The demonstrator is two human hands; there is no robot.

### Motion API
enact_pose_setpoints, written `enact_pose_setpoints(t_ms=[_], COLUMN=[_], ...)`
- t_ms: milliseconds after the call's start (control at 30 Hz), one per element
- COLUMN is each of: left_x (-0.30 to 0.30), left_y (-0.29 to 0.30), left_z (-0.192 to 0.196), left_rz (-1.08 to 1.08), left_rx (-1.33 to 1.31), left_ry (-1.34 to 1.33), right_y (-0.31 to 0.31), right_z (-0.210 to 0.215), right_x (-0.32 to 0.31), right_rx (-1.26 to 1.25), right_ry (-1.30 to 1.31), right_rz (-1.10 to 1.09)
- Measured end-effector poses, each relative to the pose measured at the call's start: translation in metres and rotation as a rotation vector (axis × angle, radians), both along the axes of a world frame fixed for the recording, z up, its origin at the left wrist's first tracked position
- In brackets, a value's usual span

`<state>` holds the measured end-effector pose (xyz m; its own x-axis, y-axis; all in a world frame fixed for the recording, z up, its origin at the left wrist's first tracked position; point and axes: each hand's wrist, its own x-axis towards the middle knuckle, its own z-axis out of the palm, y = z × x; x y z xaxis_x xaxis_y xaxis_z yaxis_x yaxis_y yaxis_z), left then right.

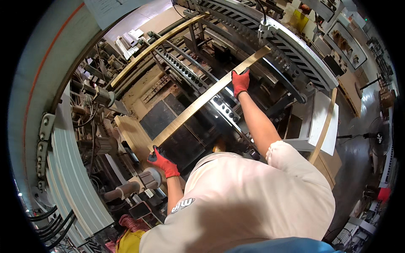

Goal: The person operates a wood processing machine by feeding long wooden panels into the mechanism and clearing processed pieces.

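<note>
A long, narrow wooden board (pixel 206 99) lies slantwise in front of me, from the near left up to the far right. My left hand (pixel 163 163), in a red glove with dark fingertips, is closed on its near end. Farther along, my right hand (pixel 241 82), gloved the same way, grips the near edge of the board, short of its far end. Fingers under the board are hidden. Beside the near end lie several pale wooden boards (pixel 131 130) side by side. Dark flat plates (pixel 166 116) show below the held board.
Another long wooden strip (pixel 158 41) rests across the machine frame beyond. A rail with black and white stripes (pixel 291 52) runs along the far right. Grey-green machine panels (pixel 69 168) stand at left. On the right, a wooden strip (pixel 325 126) leans by a white panel (pixel 327 141).
</note>
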<state>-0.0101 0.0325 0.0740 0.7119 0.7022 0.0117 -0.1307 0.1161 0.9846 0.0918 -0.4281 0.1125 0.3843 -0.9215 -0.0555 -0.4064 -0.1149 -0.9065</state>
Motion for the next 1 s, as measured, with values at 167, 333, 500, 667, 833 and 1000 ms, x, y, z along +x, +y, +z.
enact_pose_setpoints(t_ms=[167,333,500,667,833,1000], left_x=[0.007,0.013,0.012,0.02,0.022,0.024], left_y=[-0.001,-0.004,0.023,0.02,0.033,0.008], left_z=[0.023,0.003,-0.022,-0.012,-0.033,-0.034], left_rz=[0.019,-0.058,-0.035,-0.077,-0.088,0.156], left_rx=[-0.043,-0.046,0.103,0.179,-0.027,0.096], left_ry=[0.197,0.055,0.026,0.014,0.046,-0.01], right_y=[0.008,0.005,0.016,0.008,0.008,0.009], right_z=[0.005,-0.005,0.01,-0.01,-0.012,-0.008], right_x=[-0.005,-0.006,-0.01,-0.004,-0.004,-0.008], right_rx=[-0.025,-0.078,-0.035,-0.144,-0.135,-0.197], right_ry=[0.024,-0.066,-0.026,-0.18,-0.265,-0.24], right_rz=[-0.015,-0.012,0.01,-0.029,-0.007,0.041])
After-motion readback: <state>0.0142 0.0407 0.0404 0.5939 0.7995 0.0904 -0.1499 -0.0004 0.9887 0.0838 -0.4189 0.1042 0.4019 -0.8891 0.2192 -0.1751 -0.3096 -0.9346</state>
